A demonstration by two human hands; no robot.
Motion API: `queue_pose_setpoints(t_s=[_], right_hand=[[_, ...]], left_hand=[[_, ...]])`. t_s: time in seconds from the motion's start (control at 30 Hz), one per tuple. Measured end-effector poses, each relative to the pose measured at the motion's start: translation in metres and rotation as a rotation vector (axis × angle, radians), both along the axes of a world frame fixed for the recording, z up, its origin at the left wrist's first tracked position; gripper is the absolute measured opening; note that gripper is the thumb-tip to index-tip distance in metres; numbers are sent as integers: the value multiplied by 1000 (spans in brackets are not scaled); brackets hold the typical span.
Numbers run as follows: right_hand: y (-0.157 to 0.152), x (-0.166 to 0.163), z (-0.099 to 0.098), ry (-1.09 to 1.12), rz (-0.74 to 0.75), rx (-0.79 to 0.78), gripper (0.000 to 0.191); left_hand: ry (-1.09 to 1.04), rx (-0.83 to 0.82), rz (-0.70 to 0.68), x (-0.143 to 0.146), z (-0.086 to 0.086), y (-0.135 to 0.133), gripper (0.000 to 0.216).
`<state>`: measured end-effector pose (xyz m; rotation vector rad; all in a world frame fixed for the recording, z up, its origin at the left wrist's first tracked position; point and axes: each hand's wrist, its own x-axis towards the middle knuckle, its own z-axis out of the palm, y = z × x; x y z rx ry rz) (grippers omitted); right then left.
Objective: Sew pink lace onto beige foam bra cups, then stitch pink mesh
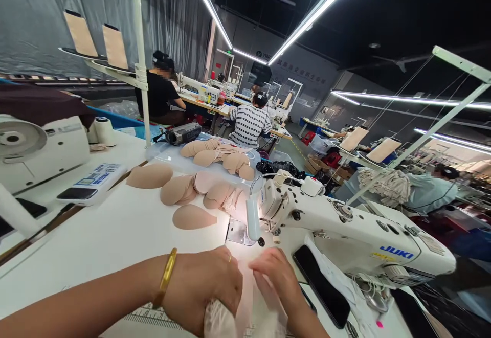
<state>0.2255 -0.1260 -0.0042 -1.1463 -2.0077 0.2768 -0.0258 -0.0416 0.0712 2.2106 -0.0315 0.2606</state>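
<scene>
In front of the sewing machine (330, 215), my left hand (203, 282), with a gold bracelet at the wrist, is closed around pale thin fabric (220, 320) that bunches below the fingers. My right hand (278, 279) is a little blurred, its fingers bent together on more of the sheer fabric hanging under it. Both hands are just nearer than the lit needle plate (240, 233). A single beige teardrop-shaped piece (194, 217) lies flat left of the plate. Behind it are overlapping stacks of similar beige pieces (178, 190).
A dark phone (322, 287) lies right of my right hand. More beige pieces rest on a clear plastic sheet (164, 149) near a black camcorder (182, 133). A ruler scale (153, 317) marks the table's front. People sit at other machines ahead.
</scene>
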Motion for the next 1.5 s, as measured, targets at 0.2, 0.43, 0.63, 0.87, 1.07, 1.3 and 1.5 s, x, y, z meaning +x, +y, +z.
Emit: queue_pose_setpoints(t_s=[0.2,0.43,0.63,0.87,1.07,1.3,1.5], right_hand=[[45,8,-1,-416,17,203,27],[42,21,-11,-376,-12,99,34],[46,22,-4,-357,-62,-37,48],[46,26,-8,-344,-95,-42,47],[45,27,-11,-326,-90,-12,42],[43,26,-10,-312,-103,-8,48],[41,27,-8,-351,-68,27,53]], left_hand=[[51,541,3,31,-28,44,20],[35,421,20,30,-43,58,13],[-14,353,41,32,-50,63,11],[-11,318,52,33,-54,68,10],[-15,293,53,34,-52,66,14],[-42,313,75,35,-49,72,17],[-61,337,120,36,-47,77,19]])
